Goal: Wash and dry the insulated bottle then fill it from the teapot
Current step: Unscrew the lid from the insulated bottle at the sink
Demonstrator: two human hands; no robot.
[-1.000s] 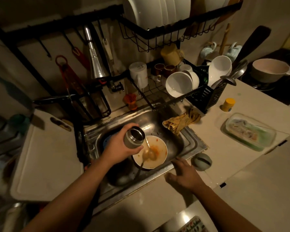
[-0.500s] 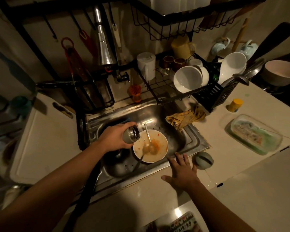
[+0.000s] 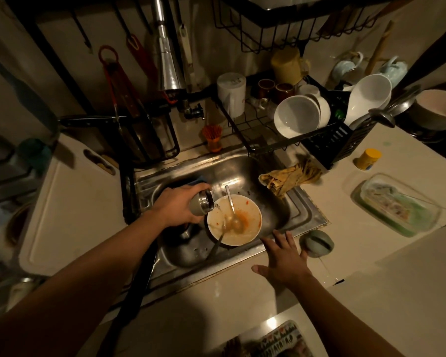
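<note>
a dim kitchen surface [image 3: 242,300] surrounds your steel sink [image 3: 245,176]. your left hand [image 3: 178,207] is wrapped around the insulated bottle [image 3: 202,203], tipped mouth-down over the dirty white bowl [image 3: 234,219] in the sink. your right hand [image 3: 285,258] lies spread and empty at the sink's edge, beside the grey lid [image 3: 317,242].
</note>
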